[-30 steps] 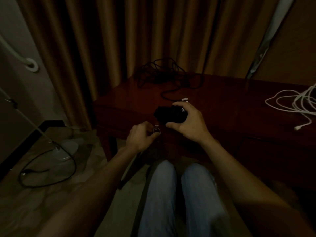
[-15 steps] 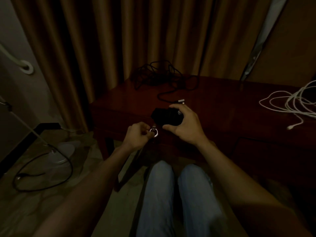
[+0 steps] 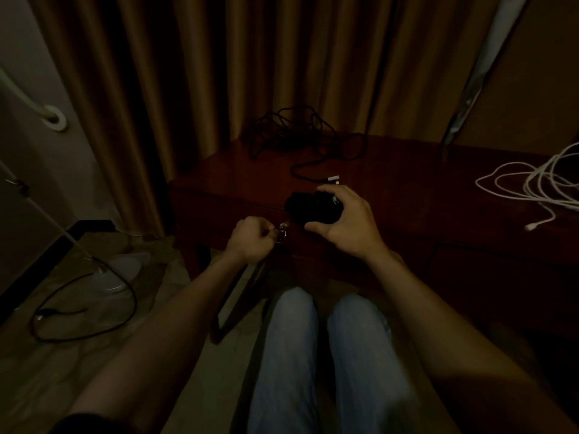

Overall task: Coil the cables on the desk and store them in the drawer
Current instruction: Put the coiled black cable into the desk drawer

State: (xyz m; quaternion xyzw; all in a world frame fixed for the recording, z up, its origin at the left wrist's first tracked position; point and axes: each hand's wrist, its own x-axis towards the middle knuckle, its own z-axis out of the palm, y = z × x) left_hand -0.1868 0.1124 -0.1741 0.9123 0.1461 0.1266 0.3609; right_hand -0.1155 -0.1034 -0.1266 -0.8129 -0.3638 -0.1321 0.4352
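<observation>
Head view, dim light: both forearms reach out over blue-jeaned knees [image 3: 288, 339] toward the front edge of the desk [image 3: 423, 183]. The left hand [image 3: 250, 239] is low, knuckles up, fingers curled into a loose fist, thumb and forefinger pinching the small metal ring pull [image 3: 281, 232] on the drawer [image 3: 225, 214] just under the desk's front left edge; whether the drawer is out a crack is too dark to tell. The right hand [image 3: 347, 223] sits higher, wrist cocked, fingers arched over the top and thumb underneath, gripping a black bundle [image 3: 313, 208], apparently a coiled cable, right at the front edge, just above and beside the ring. Behind it a loose black cable [image 3: 300, 133] lies tangled in the desk's back left corner, its tail snaking forward to a pale plug [image 3: 333, 180] near the right hand's fingertips. A white cable [image 3: 532, 183] lies in loose loops at the desk's right edge, well apart from both hands. A brown curtain [image 3: 219, 73] hangs behind, and a dark cord [image 3: 94, 308] loops on the floor at left.
</observation>
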